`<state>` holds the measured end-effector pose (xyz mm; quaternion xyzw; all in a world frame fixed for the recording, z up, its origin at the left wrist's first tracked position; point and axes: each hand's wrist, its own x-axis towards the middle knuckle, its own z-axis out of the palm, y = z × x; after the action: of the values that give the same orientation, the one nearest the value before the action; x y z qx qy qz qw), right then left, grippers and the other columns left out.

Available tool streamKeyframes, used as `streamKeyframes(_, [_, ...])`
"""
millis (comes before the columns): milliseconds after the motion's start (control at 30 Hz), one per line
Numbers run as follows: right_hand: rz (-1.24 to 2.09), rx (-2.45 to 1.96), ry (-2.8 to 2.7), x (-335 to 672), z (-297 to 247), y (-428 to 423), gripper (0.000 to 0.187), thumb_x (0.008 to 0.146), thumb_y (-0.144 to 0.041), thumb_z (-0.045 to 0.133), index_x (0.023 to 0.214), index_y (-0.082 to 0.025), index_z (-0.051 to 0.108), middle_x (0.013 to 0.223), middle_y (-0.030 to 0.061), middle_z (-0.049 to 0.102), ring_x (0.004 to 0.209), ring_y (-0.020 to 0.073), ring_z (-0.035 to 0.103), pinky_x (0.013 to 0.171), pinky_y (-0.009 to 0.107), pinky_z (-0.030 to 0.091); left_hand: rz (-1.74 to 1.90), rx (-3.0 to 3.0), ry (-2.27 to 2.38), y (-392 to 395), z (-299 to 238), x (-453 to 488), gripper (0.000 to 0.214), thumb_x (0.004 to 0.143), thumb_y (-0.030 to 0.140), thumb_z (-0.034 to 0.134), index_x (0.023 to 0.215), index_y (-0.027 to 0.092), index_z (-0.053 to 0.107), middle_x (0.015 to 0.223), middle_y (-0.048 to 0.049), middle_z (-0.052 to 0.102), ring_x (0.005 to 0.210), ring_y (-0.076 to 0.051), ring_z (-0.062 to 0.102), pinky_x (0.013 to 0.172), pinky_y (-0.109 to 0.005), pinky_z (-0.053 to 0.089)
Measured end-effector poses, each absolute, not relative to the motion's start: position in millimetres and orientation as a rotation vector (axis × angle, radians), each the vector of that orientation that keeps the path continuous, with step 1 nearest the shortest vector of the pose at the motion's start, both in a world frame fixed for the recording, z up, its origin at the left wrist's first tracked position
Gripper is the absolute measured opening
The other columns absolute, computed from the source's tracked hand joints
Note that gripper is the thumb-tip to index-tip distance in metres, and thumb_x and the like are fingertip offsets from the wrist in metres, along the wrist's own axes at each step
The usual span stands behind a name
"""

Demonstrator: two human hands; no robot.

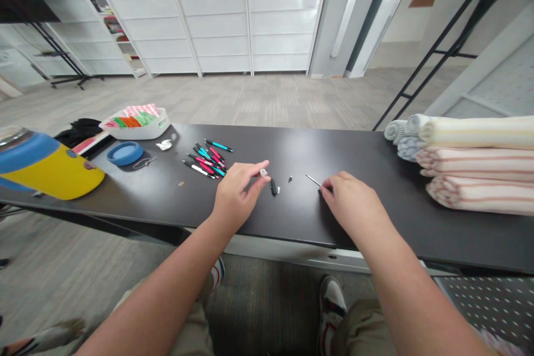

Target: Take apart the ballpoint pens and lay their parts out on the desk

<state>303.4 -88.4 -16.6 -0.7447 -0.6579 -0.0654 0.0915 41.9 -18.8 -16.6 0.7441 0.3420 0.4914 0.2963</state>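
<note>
Between thumb and forefinger, my left hand (237, 192) pinches a white tube (263, 172) seen nearly end-on, which looks like a pen barrel. My right hand (352, 200) is closed on a thin pen refill (312, 180) low over the tabletop, its tip pointing left. On the table between my hands lie a short black pen part (273, 187), a tiny pale piece (278, 190) beside it and a small silvery piece (291, 178). A loose pile of red, teal and white click pens (206, 160) lies behind and left of my left hand.
At left are a yellow and blue bottle (54, 164), a blue lid (124, 153), crumpled tissue (164, 144) and a white basket (142, 130) of colourful packets. Rolled striped cloths (479, 164) are stacked at right. The dark table's (267, 222) front edge runs below my hands.
</note>
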Motion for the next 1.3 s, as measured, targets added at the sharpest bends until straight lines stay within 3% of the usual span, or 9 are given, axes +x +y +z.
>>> streamKeyframes(133, [-0.313, -1.971, -1.883, 289.9, -15.2, -90.8, 0.017, 0.099, -0.028, 0.063, 0.104, -0.016, 0.074, 0.104, 0.0127, 0.071, 0.089, 0.0269, 0.068, 0.078, 0.037, 0.049, 1.356, 1.472, 0.936, -8.3, -17.0, 45.5, 0.031, 0.088, 0.038, 0.081, 0.114, 0.021, 0.077, 0.099, -0.0073, 0.077, 0.090, -0.020, 0.068, 0.087, -0.031, 0.053])
streamKeyframes(233, [-0.115, -1.703, -1.833, 267.8, -13.2, -92.7, 0.020, 0.104, -0.030, 0.055, 0.107, -0.020, 0.071, 0.104, 0.0098, 0.071, 0.086, 0.0222, 0.066, 0.081, 0.035, 0.050, 1.344, 1.255, 0.836, 0.7, -20.3, 46.8, 0.036, 0.084, 0.039, 0.085, 0.110, 0.016, 0.075, 0.095, -0.0086, 0.078, 0.080, -0.016, 0.069, 0.077, -0.027, 0.054])
streamKeyframes(333, [0.211, -1.508, -1.878, 245.6, -15.8, -92.9, 0.019, 0.104, -0.033, 0.056, 0.111, -0.021, 0.069, 0.100, 0.0062, 0.071, 0.076, 0.0180, 0.063, 0.075, 0.032, 0.049, 1.329, 1.177, 0.777, 5.3, -24.1, 45.8, 0.038, 0.082, 0.039, 0.086, 0.110, 0.016, 0.073, 0.095, -0.0084, 0.078, 0.078, -0.014, 0.070, 0.079, -0.026, 0.055])
streamKeyframes(433, [0.340, -1.436, -1.906, 231.1, -22.3, -90.6, 0.020, 0.103, -0.035, 0.060, 0.115, -0.021, 0.068, 0.099, 0.0047, 0.069, 0.080, 0.0177, 0.063, 0.074, 0.031, 0.048, 1.302, 1.151, 0.738, 4.7, -26.0, 44.5, 0.037, 0.082, 0.039, 0.086, 0.109, 0.017, 0.073, 0.095, -0.0078, 0.079, 0.079, -0.013, 0.071, 0.081, -0.026, 0.056])
streamKeyframes(600, [0.314, -1.435, -1.919, 223.5, -26.7, -86.2, 0.018, 0.106, -0.035, 0.054, 0.104, -0.021, 0.065, 0.096, 0.0040, 0.067, 0.085, 0.0178, 0.063, 0.075, 0.030, 0.045, 1.237, 1.164, 0.702, 0.6, -24.6, 44.8, 0.037, 0.083, 0.038, 0.086, 0.109, 0.016, 0.071, 0.097, -0.0089, 0.079, 0.081, -0.015, 0.072, 0.083, -0.028, 0.057])
streamKeyframes(767, [0.263, -1.420, -1.959, 224.2, -25.9, -84.8, 0.028, 0.109, -0.031, 0.044, 0.088, -0.022, 0.059, 0.087, 0.0034, 0.062, 0.080, 0.0181, 0.059, 0.072, 0.030, 0.042, 1.112, 1.152, 0.634, -4.1, -19.2, 47.1, 0.038, 0.084, 0.044, 0.084, 0.102, 0.017, 0.067, 0.097, -0.0104, 0.080, 0.081, -0.016, 0.072, 0.083, -0.030, 0.057])
streamKeyframes(933, [0.314, -1.346, -1.924, 225.3, -25.6, -85.3, 0.029, 0.109, -0.031, 0.042, 0.087, -0.022, 0.058, 0.081, 0.0021, 0.061, 0.076, 0.0174, 0.057, 0.069, 0.030, 0.041, 0.942, 1.102, 0.560, -10.7, -18.5, 52.2, 0.033, 0.088, 0.044, 0.081, 0.099, 0.015, 0.070, 0.098, -0.0116, 0.079, 0.085, -0.018, 0.073, 0.085, -0.032, 0.058])
streamKeyframes(1300, [0.232, -1.311, -1.970, 224.1, -26.1, -84.6, 0.030, 0.108, -0.026, 0.042, 0.081, -0.021, 0.055, 0.076, 0.0018, 0.058, 0.072, 0.0167, 0.055, 0.068, 0.029, 0.040, 0.966, 0.944, 0.597, -14.0, -28.2, 60.4, 0.031, 0.087, 0.040, 0.082, 0.095, 0.012, 0.070, 0.089, -0.0104, 0.078, 0.076, -0.014, 0.070, 0.078, -0.026, 0.057])
